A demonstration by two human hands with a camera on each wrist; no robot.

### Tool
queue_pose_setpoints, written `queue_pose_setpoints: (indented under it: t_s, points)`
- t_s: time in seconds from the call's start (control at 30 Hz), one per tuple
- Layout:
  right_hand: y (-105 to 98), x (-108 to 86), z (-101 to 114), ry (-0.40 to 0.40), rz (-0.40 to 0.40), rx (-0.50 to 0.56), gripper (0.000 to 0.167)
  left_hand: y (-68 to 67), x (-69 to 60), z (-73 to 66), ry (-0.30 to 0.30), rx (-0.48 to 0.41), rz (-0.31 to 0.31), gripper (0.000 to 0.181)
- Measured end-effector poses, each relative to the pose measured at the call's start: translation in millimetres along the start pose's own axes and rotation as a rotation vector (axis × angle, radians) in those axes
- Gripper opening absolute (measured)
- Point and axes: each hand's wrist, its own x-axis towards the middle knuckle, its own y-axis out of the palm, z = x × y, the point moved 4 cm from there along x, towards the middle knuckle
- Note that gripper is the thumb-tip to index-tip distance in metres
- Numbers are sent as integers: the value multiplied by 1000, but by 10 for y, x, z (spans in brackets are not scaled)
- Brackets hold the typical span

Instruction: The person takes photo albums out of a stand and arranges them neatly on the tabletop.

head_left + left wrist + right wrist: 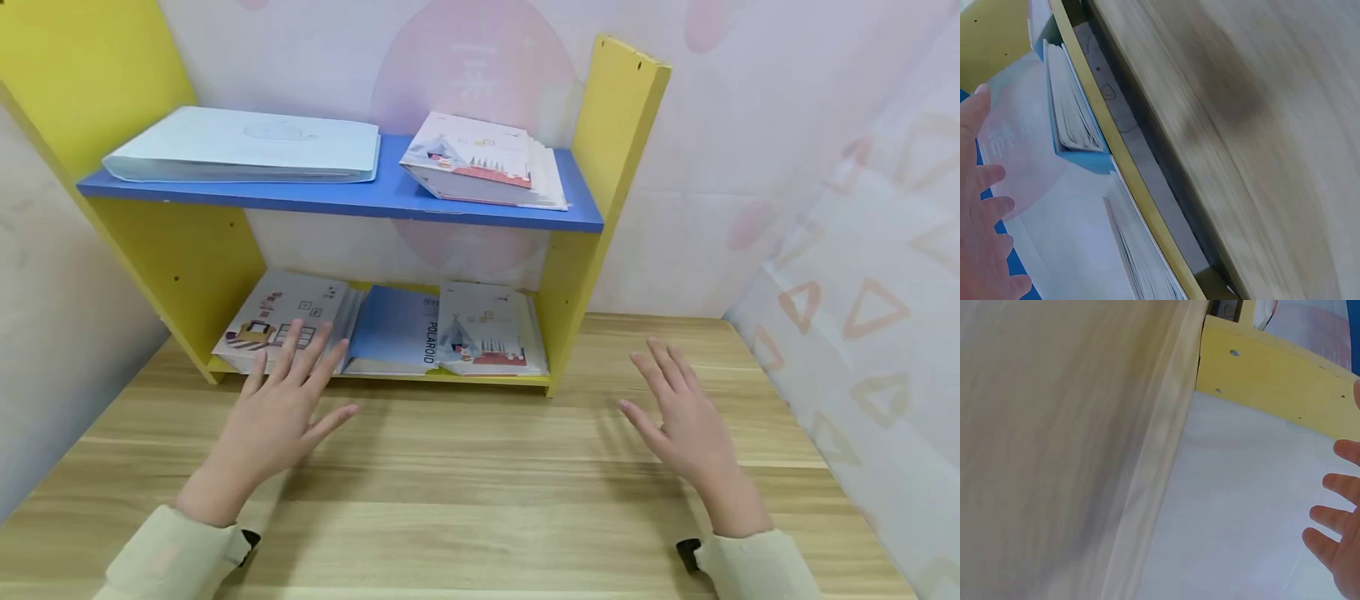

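Observation:
My left hand (273, 425) hovers above the table with its fingers spread, in front of the lower shelf's left end, holding nothing. Its fingertips overlap, in the head view, a white album with a yellow van picture (258, 308). To the right of that lie a blue album marked POLAROID (393, 325) and a white album with a tent picture (483, 329). On the upper shelf are a large pale blue binder (247, 146) and another tent-picture album (476, 154). My right hand (690, 425), fingers extended, is over the table right of the shelf and grips nothing.
A two-tier shelf unit with yellow sides (622, 133) and a blue board (397, 187) stands at the back of the wooden table (487, 492). Patterned white walls (765, 167) rise behind and to the right. In the right wrist view the yellow side panel (1260, 369) shows.

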Motion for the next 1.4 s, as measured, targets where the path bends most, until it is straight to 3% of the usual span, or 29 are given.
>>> queue_pose_setpoints:
  t_s: [0.27, 0.53, 0.73, 0.9, 1.17, 1.4]
  points:
    - [28, 63, 153, -96, -125, 36, 60, 12, 119, -153, 47, 18, -101, 84]
    - [74, 145, 297, -164, -213, 86, 52, 77, 249, -232, 46, -43, -126, 78]
    - [118, 233, 424, -161, -229, 202, 49, 126, 327, -281, 35, -71, -102, 76]
    - [166, 304, 518, -155, -254, 296, 48, 153, 400, -323, 47, -109, -119, 76]
    - [275, 412, 666, -81, -301, 281, 45, 234, 584, -446, 43, -192, -144, 72]
    - [370, 487, 790, -66, -302, 325, 40, 281, 716, -519, 4, -198, -135, 70]
